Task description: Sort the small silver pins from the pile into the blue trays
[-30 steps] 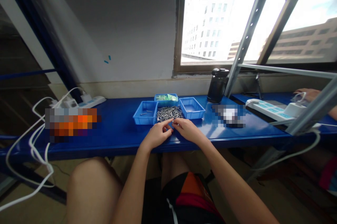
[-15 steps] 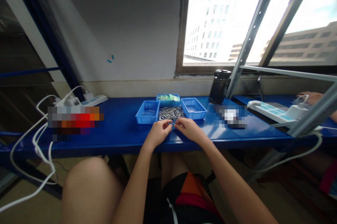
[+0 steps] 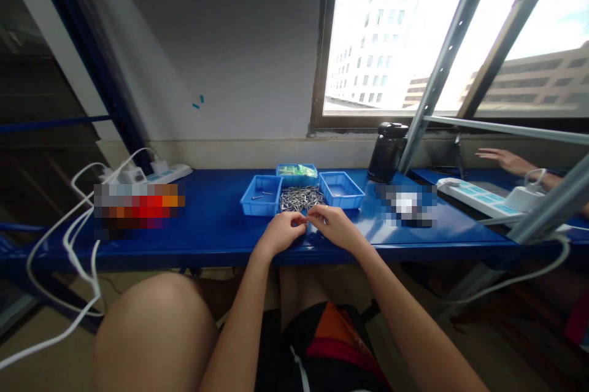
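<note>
A heap of small metal screws or similar fasteners (image 3: 301,197) lies on the blue table, just beyond my fingers. My left hand (image 3: 283,234) rests at the heap's near side, with thumb and fingertips pinched together. Facing it, my right hand (image 3: 335,224) is pinched too, its fingertips very close to the left ones. Whatever sits between the fingertips is too small to make out. Left of the heap, a blue tray (image 3: 260,208) holds a few metal pieces. On the right stands another blue tray (image 3: 347,202). Behind the heap, a third blue tray (image 3: 297,181) contains a green plastic packet (image 3: 298,170).
A black bottle (image 3: 388,153) stands at the back right, near a metal post. Power strips (image 3: 168,175) with white cables lie at the left and right. Two blurred-out items rest on the blue table (image 3: 216,220). Another person's hand (image 3: 506,160) shows at far right.
My hands have drawn closer together, and the small piece glimpsed between the fingertips is now hard to see. The other person's hand has risen and reaches further left. The view has shifted slightly.
</note>
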`<state>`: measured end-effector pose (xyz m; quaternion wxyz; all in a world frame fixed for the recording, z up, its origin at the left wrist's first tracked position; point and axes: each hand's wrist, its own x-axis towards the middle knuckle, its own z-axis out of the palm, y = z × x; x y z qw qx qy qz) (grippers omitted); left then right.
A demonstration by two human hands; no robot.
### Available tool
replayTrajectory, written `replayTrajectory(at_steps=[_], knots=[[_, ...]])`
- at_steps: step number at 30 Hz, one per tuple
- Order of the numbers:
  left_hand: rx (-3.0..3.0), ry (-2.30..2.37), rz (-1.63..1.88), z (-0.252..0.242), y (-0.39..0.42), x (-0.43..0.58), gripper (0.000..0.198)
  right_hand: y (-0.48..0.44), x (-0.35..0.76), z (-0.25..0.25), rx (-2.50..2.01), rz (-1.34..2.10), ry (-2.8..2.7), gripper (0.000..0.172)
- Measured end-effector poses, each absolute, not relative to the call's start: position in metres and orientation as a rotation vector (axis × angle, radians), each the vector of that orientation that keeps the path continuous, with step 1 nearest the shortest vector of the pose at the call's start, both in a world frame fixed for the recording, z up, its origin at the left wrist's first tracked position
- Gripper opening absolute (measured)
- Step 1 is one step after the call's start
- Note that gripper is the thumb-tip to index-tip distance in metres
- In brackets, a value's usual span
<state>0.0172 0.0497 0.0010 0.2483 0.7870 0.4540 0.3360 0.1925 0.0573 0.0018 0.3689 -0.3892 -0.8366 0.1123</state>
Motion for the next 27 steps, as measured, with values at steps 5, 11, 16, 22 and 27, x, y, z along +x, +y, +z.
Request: replayTrajectory(at_steps=[5,11,16,22,27], knots=[[2.091,1.229,0.907,0.0015,0.0497,0.0178,0.018,0.0557,0.1914,0.0019,-0.963,0.301,-2.138,0.01],[2.037,1.238,0.981,0.0025,0.049,0.0175,0.016,0.0546,0.1916,0.0027,-0.991,0.308,-2.131,0.009],[1.943,1.228,1.092,0.0013,0.051,0.0165,0.014,0.056,0.192,0.0021,-1.019,0.302,-2.162,0.009],[1.936,1.151,1.139,-0.0009,0.0522,0.0154,0.017,0.0598,0.192,-0.0007,-1.045,0.297,-2.226,0.011],[1.99,1.124,1.103,0.0023,0.0492,0.0145,0.024,0.06,0.1922,-0.0005,-1.048,0.281,-2.244,0.012]])
